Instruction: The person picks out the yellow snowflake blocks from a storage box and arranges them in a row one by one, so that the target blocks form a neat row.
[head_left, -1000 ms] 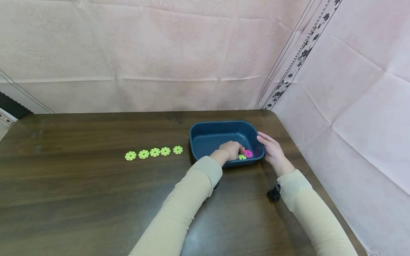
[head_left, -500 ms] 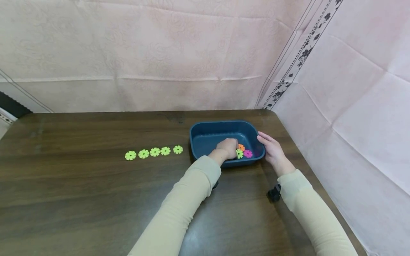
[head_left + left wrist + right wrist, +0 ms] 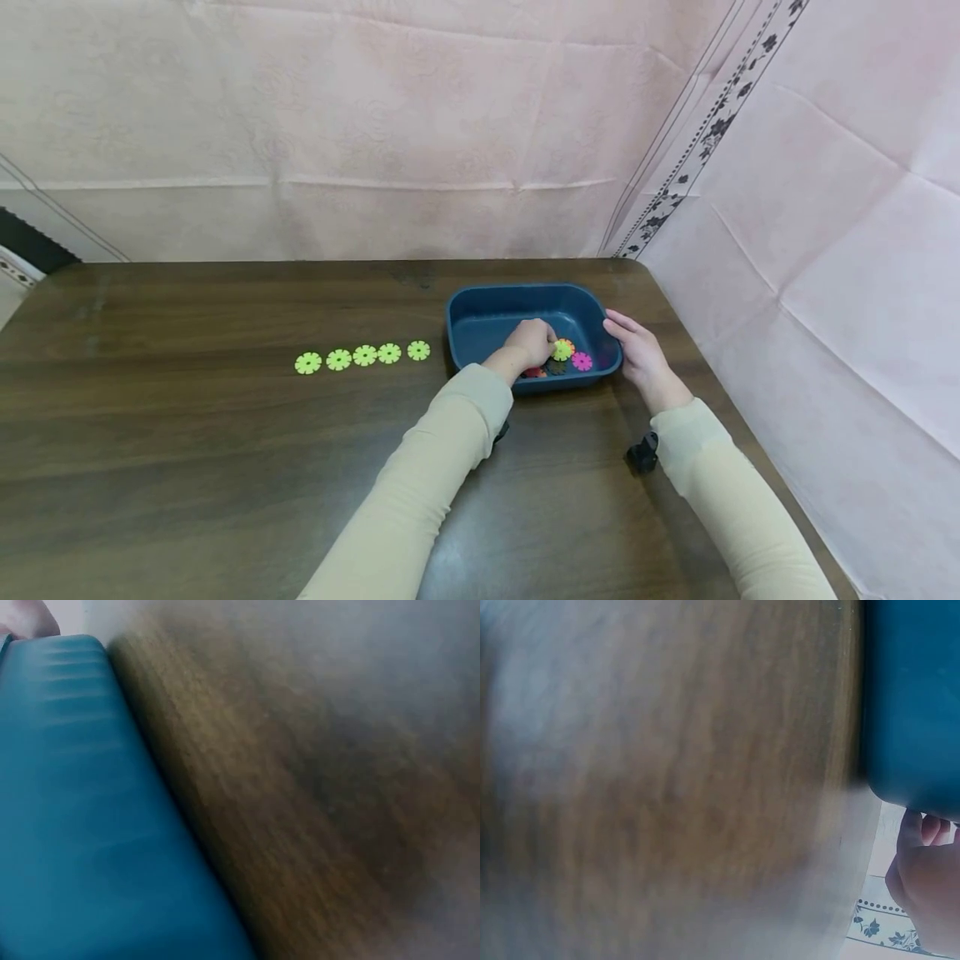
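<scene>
In the head view my left hand reaches into a blue plastic tub, pinching a lime-green flower-shaped disc at its fingertips. Beneath and beside it in the tub lie an orange flower disc, a pink one, a dark one and a red-orange one, partly hidden by the hand. My right hand grips the tub's right end at the rim. The right wrist view catches the right hand against the tub's blue wall.
Several lime-green flower discs lie in a row left of the tub on the brown wooden table. Pale patterned cloth hangs behind the table, and another sheet runs along its right edge.
The left hand has drawn slightly left and lifted the lime-green disc from among the others, uncovering orange, dark and red-orange discs. The right hand stays at the tub's end.
</scene>
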### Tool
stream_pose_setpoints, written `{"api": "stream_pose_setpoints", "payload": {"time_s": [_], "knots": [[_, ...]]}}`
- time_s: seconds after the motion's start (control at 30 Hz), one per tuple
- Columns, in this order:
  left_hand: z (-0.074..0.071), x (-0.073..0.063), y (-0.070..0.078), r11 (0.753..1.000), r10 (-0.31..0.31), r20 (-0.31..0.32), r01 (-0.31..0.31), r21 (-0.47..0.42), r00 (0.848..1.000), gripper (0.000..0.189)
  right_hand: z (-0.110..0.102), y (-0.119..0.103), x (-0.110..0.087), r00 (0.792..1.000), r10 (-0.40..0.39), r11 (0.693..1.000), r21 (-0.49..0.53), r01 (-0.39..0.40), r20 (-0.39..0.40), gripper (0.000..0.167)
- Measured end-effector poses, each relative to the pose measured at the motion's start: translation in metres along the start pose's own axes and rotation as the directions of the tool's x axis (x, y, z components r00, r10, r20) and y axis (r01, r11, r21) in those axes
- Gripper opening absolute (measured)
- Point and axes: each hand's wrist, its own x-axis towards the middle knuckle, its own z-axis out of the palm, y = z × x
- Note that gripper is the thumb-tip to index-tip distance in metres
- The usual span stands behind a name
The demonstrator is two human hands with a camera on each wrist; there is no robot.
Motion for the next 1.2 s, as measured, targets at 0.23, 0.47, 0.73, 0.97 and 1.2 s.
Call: {"api": "stream_pose_setpoints", "payload": {"time_s": [0.23, 0.47, 0.73, 0.97, 1.2], "knots": [[-0.009, -0.003, -0.008, 0.964, -0.030, -0.060, 0.013, -0.264, 0.998, 0.023, 0.004, -0.002, -0.003, 1.000, 0.011, 0.999, -0.038, -0.011, 0.000, 0.059], [-0.023, -0.003, -0.019, 0.903, -0.088, -0.129, 0.024, -0.430, 0.988, 0.018, 0.003, 0.002, -0.002, 1.000, -0.022, 1.000, -0.017, 0.022, -0.001, 0.044], [-0.053, -0.012, -0.033, 0.834, -0.129, -0.119, 0.043, -0.551, 0.984, 0.019, 0.004, 0.004, -0.002, 0.999, -0.032, 0.999, -0.014, 0.032, 0.001, 0.040], [-0.086, -0.023, -0.047, 0.731, -0.155, -0.117, 0.035, -0.681, 0.981, 0.025, 0.002, 0.004, 0.000, 0.999, -0.035, 0.999, -0.002, 0.035, -0.010, 0.042], [-0.118, -0.037, -0.066, 0.655, -0.190, -0.086, 0.061, -0.754, 0.978, 0.029, 0.003, 0.001, -0.003, 0.999, -0.032, 0.999, -0.015, 0.031, -0.009, 0.052]]}}
